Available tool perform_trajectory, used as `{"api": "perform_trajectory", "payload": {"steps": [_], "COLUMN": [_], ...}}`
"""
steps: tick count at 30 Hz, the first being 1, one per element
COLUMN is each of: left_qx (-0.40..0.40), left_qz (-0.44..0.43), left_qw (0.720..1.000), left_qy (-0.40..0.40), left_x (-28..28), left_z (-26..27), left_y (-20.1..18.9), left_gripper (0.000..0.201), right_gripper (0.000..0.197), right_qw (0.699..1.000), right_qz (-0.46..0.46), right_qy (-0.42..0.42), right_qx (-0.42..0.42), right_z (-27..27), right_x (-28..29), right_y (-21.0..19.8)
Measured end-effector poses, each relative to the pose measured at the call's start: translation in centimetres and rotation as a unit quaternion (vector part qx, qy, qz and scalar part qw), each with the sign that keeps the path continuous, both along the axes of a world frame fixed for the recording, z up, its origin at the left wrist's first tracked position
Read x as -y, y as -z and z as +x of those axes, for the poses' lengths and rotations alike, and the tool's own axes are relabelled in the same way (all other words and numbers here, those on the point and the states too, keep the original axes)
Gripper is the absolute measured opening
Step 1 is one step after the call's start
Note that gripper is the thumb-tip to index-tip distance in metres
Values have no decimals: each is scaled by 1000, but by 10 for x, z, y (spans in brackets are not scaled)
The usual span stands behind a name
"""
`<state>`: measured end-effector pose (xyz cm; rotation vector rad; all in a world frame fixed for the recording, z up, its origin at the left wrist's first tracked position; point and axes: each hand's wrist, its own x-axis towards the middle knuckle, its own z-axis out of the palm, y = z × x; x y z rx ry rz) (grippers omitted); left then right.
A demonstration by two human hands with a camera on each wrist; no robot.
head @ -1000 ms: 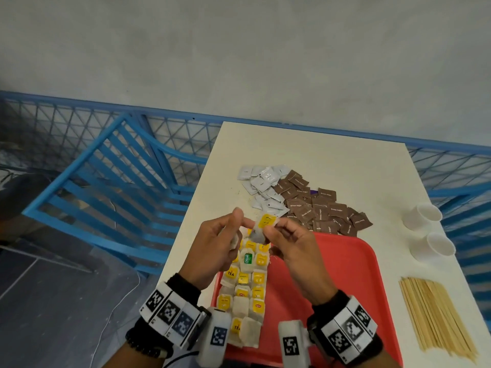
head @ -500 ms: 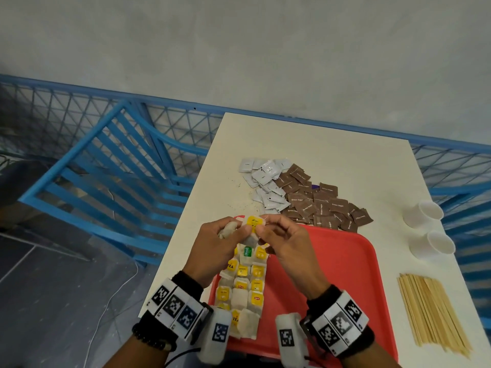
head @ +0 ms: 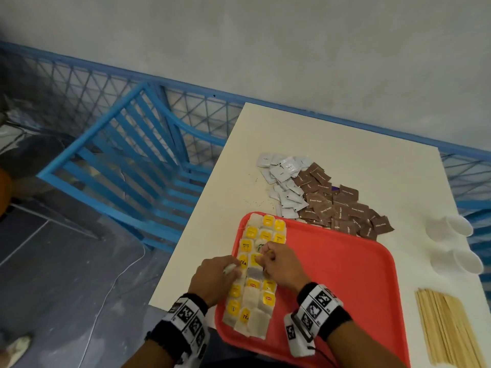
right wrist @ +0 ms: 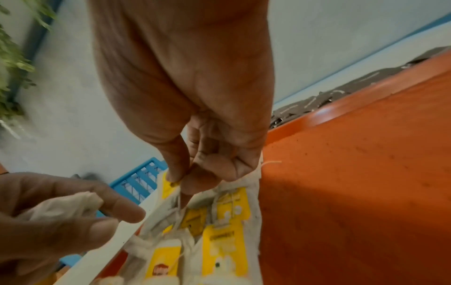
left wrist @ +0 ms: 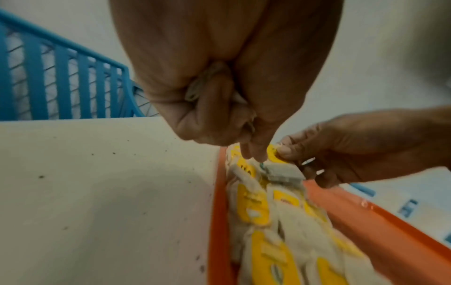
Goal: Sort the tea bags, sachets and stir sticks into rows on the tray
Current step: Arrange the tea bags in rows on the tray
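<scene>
over the tray's (head: 345, 274) left edge, the right hand (head: 283, 264) pinches a yellow tea bag tag (left wrist: 274, 154) above the rows of tea bags (head: 255, 296), while the left hand (head: 215, 280) grips a crumpled tea bag (right wrist: 66, 207); sachets (head: 318, 197) and stir sticks (head: 449, 330) lie on the desk (head: 332, 139)

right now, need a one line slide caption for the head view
Both hands work over tea bags rowed on the red tray: right hand pinches a yellow tag, left hand holds a bag; sachets wait behind.
</scene>
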<state>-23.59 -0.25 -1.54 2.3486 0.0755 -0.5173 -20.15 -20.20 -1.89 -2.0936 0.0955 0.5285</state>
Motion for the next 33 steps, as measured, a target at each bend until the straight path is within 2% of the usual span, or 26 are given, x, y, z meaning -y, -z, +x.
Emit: {"api": "perform_trajectory", "payload": {"steps": [2,5,7,12,15,18,21,22,23,26,27,28,30,33], "left_qx": [-10,-9,3,-2,5,37,13,-31,-95,-233,-251,-259,-266,-263], "left_qz": [34,96,118,119,77,13,-109,-180,-264,-503,-551,-583,-625,-660], "left_qw": [999,994,992,992,996,999,988,972,939,782,739,708,667,641], "left_qy": [21,42,52,48,32,-19,-104,-150,-200,-283,-296,-303,-306,-291], "left_x": [1,6,9,13,9,7,12,14,16,23,28,34,47,66], "left_z": [0,3,5,6,6,9,13,14,15,19,21,22,22,21], "left_y": [10,15,19,24,26,24,-3,-14,-23,-46,-53,-58,-68,-75], "left_gripper": [43,32,25,23,31,33,50,54,57,68,69,68,62,47], "right_gripper": [24,34,30,17,11,17,19,19,18,10,6,4,14,20], "right_qw": [1000,1000,997,988,980,967,969,973,975,977,976,977,976,970], "right_qz": [-10,-21,-66,-147,-177,-194,-176,-158,-137,-44,-11,12,11,-50], "right_qy": [-3,9,23,25,-37,-147,-143,-126,-109,-53,-40,-42,-64,-63], "right_qx": [-13,-6,27,45,86,79,95,113,138,204,212,210,210,229], "right_z": [-1,-4,-6,-15,-20,-24,-21,-19,-17,-18,-21,-24,-31,-34], "right_x": [-3,-8,-10,-14,-15,-20,-19,-17,-14,-6,-5,-5,-5,0], "right_y": [4,8,12,7,2,1,-8,-16,-25,-63,-76,-87,-95,-86]}}
